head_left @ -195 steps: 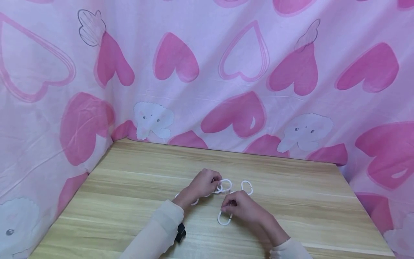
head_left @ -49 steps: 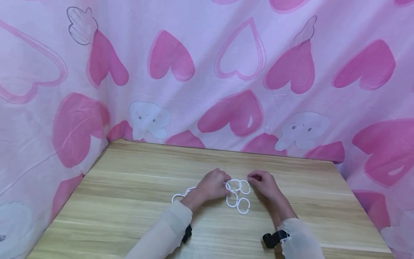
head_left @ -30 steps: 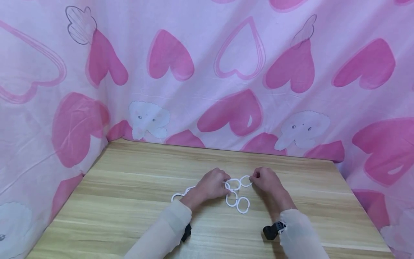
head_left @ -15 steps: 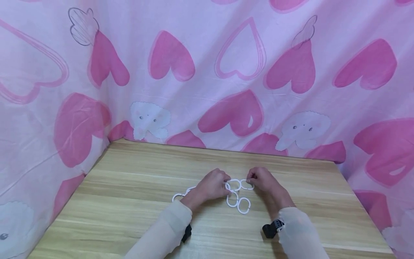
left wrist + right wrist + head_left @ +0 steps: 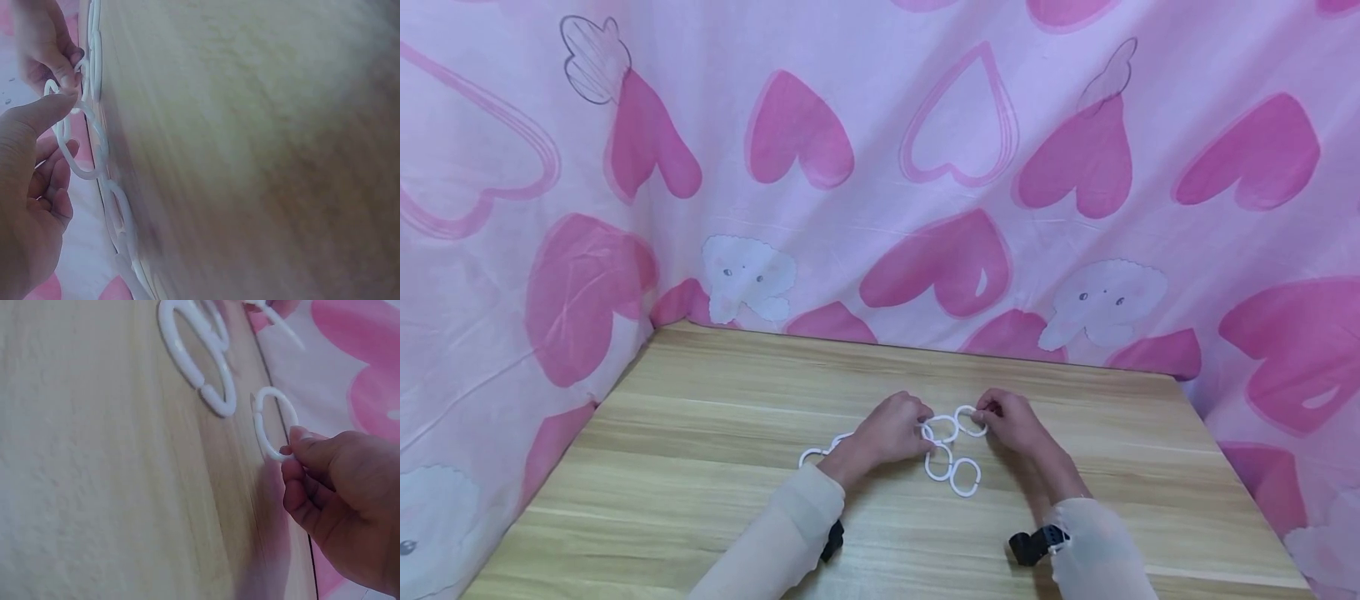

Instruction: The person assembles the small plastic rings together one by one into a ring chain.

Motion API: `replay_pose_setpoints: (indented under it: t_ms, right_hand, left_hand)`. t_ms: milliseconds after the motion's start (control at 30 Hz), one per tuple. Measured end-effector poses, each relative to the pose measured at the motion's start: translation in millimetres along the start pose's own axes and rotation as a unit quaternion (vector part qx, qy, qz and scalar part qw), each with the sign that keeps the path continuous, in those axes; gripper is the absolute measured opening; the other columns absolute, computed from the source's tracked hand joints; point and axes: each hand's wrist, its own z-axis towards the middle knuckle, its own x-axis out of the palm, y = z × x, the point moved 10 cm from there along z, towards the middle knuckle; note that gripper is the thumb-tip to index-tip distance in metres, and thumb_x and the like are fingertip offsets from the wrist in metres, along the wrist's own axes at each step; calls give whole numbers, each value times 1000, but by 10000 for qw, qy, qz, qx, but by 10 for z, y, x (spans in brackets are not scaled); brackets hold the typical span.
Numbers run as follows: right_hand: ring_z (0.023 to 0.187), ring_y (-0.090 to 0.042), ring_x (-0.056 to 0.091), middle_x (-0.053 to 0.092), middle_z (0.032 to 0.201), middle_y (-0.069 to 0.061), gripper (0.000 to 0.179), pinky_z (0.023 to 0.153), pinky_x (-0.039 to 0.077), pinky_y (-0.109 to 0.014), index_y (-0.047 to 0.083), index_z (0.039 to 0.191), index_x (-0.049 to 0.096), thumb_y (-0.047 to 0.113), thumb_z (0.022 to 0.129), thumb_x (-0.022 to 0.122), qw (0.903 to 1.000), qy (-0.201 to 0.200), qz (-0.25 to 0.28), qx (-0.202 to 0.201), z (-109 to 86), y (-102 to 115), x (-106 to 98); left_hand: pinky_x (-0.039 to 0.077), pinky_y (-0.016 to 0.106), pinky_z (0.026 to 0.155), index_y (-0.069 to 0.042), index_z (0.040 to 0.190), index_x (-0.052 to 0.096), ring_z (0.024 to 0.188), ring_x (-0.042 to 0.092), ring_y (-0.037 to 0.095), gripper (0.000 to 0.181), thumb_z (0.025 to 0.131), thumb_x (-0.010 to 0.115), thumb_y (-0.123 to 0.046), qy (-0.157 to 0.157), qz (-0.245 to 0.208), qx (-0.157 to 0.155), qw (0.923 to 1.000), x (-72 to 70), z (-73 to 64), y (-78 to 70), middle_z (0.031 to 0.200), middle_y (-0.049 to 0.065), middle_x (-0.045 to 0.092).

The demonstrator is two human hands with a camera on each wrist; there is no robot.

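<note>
My right hand [image 5: 1015, 423] pinches a loose white plastic C-shaped link [image 5: 292, 411] between thumb and fingertips. The small gap in that link faces away from the fingers in the right wrist view, and a short space separates it from the neighbouring link. Thumb and fingers of my left hand [image 5: 893, 428] hold a white link [image 5: 70, 161] of a chain, raised off the table in the left wrist view. From there the chain runs down to two lower links, one link [image 5: 938, 480] and an end link [image 5: 966, 496]. More links [image 5: 808, 452] show behind the left wrist, partly hidden.
The wood-grain table [image 5: 700, 500] carries all the links. A pink curtain with hearts [image 5: 801, 129] hangs behind and along both sides. Black wrist cameras [image 5: 1033, 546] are strapped near both beige sleeves.
Several seconds ago my right hand held a link nearer the front. Since then it has taken up the far-right link and has been turning it; the left hand stays nearly still lately.
</note>
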Motion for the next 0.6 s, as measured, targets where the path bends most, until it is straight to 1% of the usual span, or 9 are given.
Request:
replay_pose_setpoints:
  t_ms: [100,200,300,400,500,600]
  right_hand:
    - [72,-5,55,70,84,-14,7,64,49,-19,-4,97,70,0,93,67,9992,-253,299,-57,-48,3,-50]
    - [69,-5,57,70,85,-16,12,62,50,-20,-7,102,71,0,94,65,9968,-368,690,175,-111,-17,-74]
    - [70,-7,58,69,87,-17,16,62,51,-20,-9,107,69,1,95,63,9929,-325,1042,470,-180,-39,-65]
    - [73,-8,60,70,91,-17,19,64,54,-20,-10,109,68,3,96,63,9860,-271,1482,714,-252,-46,-48]
    - [77,-7,63,70,94,-16,20,69,57,-22,-11,111,67,3,97,62,9784,-198,1884,829,-316,-23,-36]
    - [78,-7,65,71,93,-14,21,72,60,-25,-13,112,65,1,97,61,9717,-125,2219,802,-364,26,-28]
  left_hand:
    - [45,20,72,-11,97,77,78,50,8,27,78,88,-27,-37,-22,39,10000,-4,1,1,75,-4,67]
    - [45,19,72,-11,95,77,77,50,8,27,78,88,-28,-56,-46,32,10000,-11,-3,15,74,-5,65]
    - [45,19,72,-11,93,77,77,49,8,25,78,87,-28,-55,-77,0,10000,-13,-8,35,71,-6,63]
    - [44,20,72,-12,91,76,76,49,8,24,79,87,-28,-53,-103,-23,9999,-18,-11,46,70,-7,61]
    - [44,20,72,-12,92,76,76,49,8,24,79,87,-28,-55,-157,-69,9998,-22,-8,58,69,-8,59]
    - [43,20,70,-13,88,75,74,48,9,22,79,87,-29,-51,-148,-86,9998,-19,-3,65,67,-8,56]
